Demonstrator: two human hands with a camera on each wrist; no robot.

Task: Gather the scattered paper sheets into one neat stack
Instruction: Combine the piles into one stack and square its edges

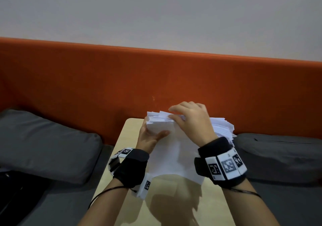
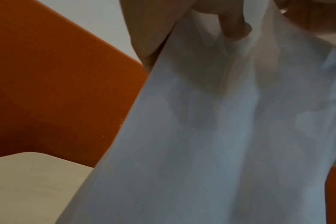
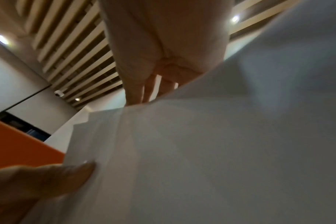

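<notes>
One uneven stack of white paper sheets (image 1: 172,149) held above one pale desk (image 1: 200,199), left hand (image 1: 149,138) gripping its left edge, right hand (image 1: 191,121) clasping its top, two grey cushions flanking.

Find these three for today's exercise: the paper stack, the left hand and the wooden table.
paper stack (image 1: 167,156), head view, on the bare front sheet.
left hand (image 1: 148,138), head view, on the palm beside the thumb.
wooden table (image 1: 209,204), head view, on the bare top near the front.
</notes>
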